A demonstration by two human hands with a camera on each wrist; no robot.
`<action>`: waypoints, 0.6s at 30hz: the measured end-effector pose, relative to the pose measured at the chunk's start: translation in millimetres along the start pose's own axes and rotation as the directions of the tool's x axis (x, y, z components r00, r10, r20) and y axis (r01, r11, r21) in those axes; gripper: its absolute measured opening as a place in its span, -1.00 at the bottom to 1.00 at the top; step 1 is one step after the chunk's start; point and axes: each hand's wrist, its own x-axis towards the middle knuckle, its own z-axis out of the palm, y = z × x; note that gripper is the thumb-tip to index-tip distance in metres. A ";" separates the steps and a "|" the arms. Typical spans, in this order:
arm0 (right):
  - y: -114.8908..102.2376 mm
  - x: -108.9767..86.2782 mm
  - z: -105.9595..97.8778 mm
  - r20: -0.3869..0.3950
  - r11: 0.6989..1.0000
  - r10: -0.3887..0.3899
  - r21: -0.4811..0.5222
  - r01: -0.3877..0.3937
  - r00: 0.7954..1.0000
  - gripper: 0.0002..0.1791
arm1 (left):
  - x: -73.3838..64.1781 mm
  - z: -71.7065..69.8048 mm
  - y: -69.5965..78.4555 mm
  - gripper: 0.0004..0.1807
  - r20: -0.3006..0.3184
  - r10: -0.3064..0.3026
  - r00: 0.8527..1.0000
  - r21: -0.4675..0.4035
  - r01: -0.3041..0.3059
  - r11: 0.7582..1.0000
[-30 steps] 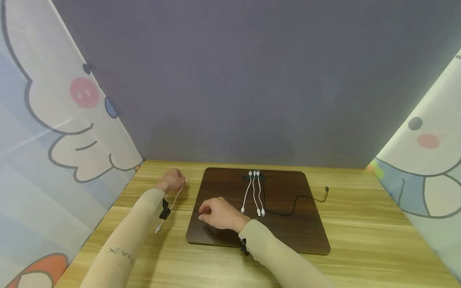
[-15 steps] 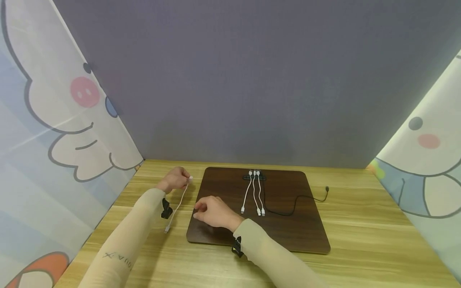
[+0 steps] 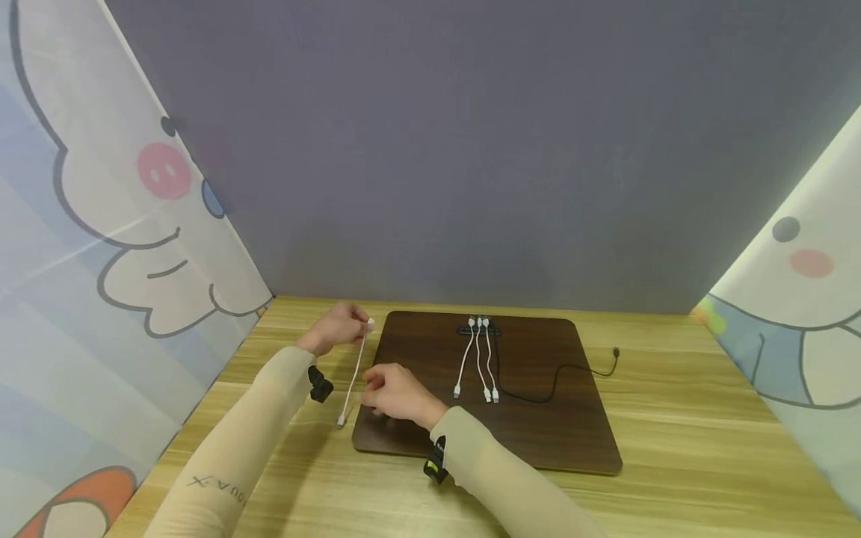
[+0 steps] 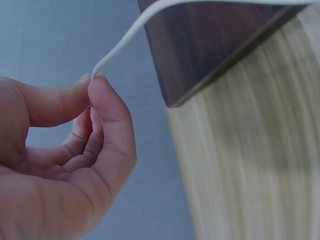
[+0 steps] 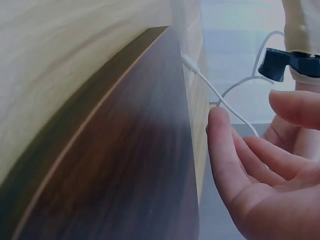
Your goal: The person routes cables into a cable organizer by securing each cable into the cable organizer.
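Observation:
My left hand [image 3: 338,326] pinches one end of a short white USB cable [image 3: 356,373] between thumb and forefinger, just left of the dark wooden board [image 3: 538,433]. The cable hangs slanting down from the fingers, its other plug [image 3: 341,421] low by the table. In the left wrist view, that cable [image 4: 127,39] runs out from between the fingertips. My right hand [image 3: 400,392] hovers over the board's left part, fingers bent loosely with nothing between them. In the right wrist view, its thumb and forefinger stand apart, and the white cable [image 5: 220,95] passes behind.
Three white USB cables [image 3: 464,362] lie side by side on the board, their upper ends at a small black strip [image 3: 498,330]. A black cable [image 3: 553,382] trails from there to the right, its plug [image 3: 616,352] past the board. A grey partition [image 3: 430,187] stands behind.
My left hand has moved right toward the board, bringing the white cable along, with its lower plug swinging right. The right hand has shifted slightly left.

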 end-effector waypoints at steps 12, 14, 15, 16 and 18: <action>0.0 -2.5 3.0 0.011 0.966 0.039 0.256 -0.040 0.999 -0.73 | -5.3 7.3 24.7 -0.79 -0.005 0.001 1.000 -0.064 -0.001 0.998; 0.2 -4.2 1.7 0.006 0.960 0.044 0.277 -0.044 0.999 -0.74 | -3.8 8.4 26.3 -0.79 -0.013 0.006 1.000 -0.070 -0.007 0.998; 0.7 -4.8 1.0 0.001 0.958 0.044 0.285 -0.043 0.999 -0.74 | -2.5 8.9 26.5 -0.79 -0.017 0.010 1.000 -0.073 -0.012 0.997; 1.2 -5.2 0.1 -0.003 0.954 0.048 0.298 -0.045 0.999 -0.75 | -1.5 9.3 27.1 -0.79 -0.020 0.016 1.000 -0.076 -0.017 0.997; 2.2 -5.9 -2.0 -0.014 0.944 0.057 0.327 -0.049 0.998 -0.76 | 1.2 10.0 28.8 -0.78 -0.030 0.032 0.999 -0.075 -0.034 0.997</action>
